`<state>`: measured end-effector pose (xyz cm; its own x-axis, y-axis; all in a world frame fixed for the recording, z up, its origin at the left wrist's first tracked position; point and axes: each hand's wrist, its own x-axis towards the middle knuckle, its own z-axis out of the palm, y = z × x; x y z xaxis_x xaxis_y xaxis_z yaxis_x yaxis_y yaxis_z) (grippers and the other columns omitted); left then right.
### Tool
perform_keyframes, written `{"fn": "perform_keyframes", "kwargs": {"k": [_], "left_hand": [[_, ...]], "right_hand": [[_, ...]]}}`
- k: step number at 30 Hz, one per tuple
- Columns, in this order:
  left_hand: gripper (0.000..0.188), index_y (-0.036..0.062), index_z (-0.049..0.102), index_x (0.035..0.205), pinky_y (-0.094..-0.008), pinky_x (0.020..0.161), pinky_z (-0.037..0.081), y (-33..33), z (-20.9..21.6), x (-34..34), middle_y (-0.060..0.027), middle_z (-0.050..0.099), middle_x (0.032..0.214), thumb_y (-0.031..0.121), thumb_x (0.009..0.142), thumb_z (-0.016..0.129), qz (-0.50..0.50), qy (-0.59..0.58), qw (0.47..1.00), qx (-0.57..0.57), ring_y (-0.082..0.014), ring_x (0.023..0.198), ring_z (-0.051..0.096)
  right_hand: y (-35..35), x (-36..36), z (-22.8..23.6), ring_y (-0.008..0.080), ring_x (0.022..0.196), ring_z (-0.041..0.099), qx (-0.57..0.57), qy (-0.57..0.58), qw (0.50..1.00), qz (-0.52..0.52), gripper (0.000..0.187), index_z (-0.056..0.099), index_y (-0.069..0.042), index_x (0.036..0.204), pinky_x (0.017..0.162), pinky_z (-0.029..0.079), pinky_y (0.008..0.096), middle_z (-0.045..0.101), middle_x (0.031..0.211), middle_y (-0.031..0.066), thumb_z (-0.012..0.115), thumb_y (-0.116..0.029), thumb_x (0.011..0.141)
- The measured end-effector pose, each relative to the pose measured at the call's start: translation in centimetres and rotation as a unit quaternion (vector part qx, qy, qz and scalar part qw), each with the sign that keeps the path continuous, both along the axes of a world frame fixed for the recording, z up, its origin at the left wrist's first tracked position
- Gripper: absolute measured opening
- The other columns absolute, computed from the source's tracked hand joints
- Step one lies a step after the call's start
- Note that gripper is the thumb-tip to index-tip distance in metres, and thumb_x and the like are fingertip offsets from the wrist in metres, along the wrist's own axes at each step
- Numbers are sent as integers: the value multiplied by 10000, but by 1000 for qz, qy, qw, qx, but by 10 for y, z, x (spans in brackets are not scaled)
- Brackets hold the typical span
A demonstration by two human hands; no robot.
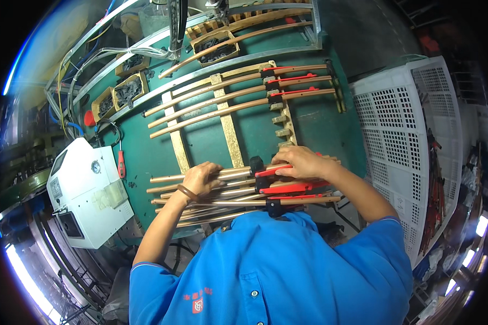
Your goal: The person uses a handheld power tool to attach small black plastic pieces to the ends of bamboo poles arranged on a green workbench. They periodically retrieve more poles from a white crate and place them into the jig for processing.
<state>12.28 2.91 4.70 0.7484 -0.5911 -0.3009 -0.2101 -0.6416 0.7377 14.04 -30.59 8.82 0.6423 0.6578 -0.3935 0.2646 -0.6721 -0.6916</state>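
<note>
Near the bench's front edge lies a stack of copper-coloured tubes [168, 179], with black clamps [274, 207] and red levers [284, 188] toward its right part. My left hand [201, 177] has its fingers curled over the upper tubes, left of the clamps. Beside the uppermost black clamp, my right hand [301, 161] grips a tube fitted with a red lever; part of the tube is hidden under the palm. Farther off, three similar tubes [200, 103] rest side by side across yellowish strips [230, 130], their black clamps seated at a notched strip [282, 131].
A green bench top [320, 130] lies under the strips. Small boxes of black parts [129, 92] stand along the far left, another box [222, 49] behind. A white machine [95, 189] and a red-handled screwdriver [121, 164] sit left. White perforated crates [390, 130] stand right.
</note>
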Motion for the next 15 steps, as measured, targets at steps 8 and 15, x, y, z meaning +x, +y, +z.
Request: {"fn": "perform_keyframes", "kwargs": {"k": [8,15], "left_hand": [[473,69,585,1151,-408,673,526,-11,16,19,-142,595,870,144,708,734,-65,-59,996,-12,-328,750,622],[440,115,626,1109,-373,751,475,-23,34,35,-77,605,1001,65,681,714,-71,-365,928,21,-255,854,588]], "right_hand": [[4,-2,24,230,882,582,-22,-223,971,85,281,601,-52,1009,734,504,356,566,875,72,674,-219,795],[-24,38,31,230,778,624,19,-287,950,121,365,596,-64,1078,646,529,329,605,836,61,677,-276,792]]}}
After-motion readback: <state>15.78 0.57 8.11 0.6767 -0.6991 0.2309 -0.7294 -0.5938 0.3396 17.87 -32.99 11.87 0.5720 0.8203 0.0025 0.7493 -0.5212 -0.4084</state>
